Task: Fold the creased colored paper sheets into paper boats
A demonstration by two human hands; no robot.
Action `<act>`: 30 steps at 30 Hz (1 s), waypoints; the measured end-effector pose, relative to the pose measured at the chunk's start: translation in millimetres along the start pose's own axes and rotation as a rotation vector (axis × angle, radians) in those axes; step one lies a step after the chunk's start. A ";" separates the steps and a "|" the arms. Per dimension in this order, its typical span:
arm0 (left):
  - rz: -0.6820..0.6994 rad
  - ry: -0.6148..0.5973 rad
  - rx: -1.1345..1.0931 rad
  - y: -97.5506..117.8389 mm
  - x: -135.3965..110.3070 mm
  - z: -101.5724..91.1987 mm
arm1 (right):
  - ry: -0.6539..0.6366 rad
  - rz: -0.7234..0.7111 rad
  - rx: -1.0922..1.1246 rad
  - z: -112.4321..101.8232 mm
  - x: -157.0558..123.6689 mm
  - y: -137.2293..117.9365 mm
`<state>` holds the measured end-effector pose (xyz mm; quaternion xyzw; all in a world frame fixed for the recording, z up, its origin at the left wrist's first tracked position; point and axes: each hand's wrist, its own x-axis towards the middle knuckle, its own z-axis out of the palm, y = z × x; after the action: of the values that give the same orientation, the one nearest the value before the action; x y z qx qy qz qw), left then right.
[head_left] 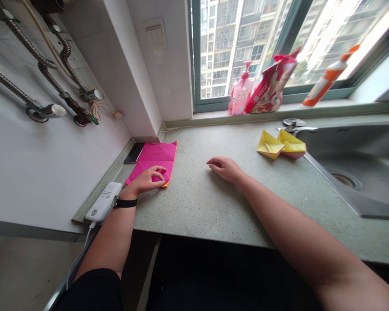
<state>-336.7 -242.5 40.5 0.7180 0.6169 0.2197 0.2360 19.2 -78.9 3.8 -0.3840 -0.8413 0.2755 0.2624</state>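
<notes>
My left hand [148, 179] lies on a stack of creased pink paper [155, 153] at the left of the counter. Its thumb and a fingertip meet at the near right corner of the paper, where an orange edge shows underneath. My right hand [225, 168] rests on the bare counter, loosely curved, a gap between thumb and forefinger, with nothing in it. Two folded yellow paper shapes [270, 144] stand side by side farther right, near the sink; one has a pinkish outer side.
A dark phone [134, 153] lies partly beside the paper. A white power bank [104, 201] with a cable sits by my left wrist. At right is a metal sink [330, 196]. A pump bottle [240, 93], red bag [272, 84] and orange-white bottle [326, 80] line the windowsill.
</notes>
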 end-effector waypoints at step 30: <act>0.616 0.054 0.253 162.7 84.0 115.3 | 0.202 0.352 0.047 -33.3 4.9 26.8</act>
<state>-127.6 -187.9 50.5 0.8884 0.3991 0.2211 0.0511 51.6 -51.4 10.7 -0.5448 -0.7238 0.2967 0.3021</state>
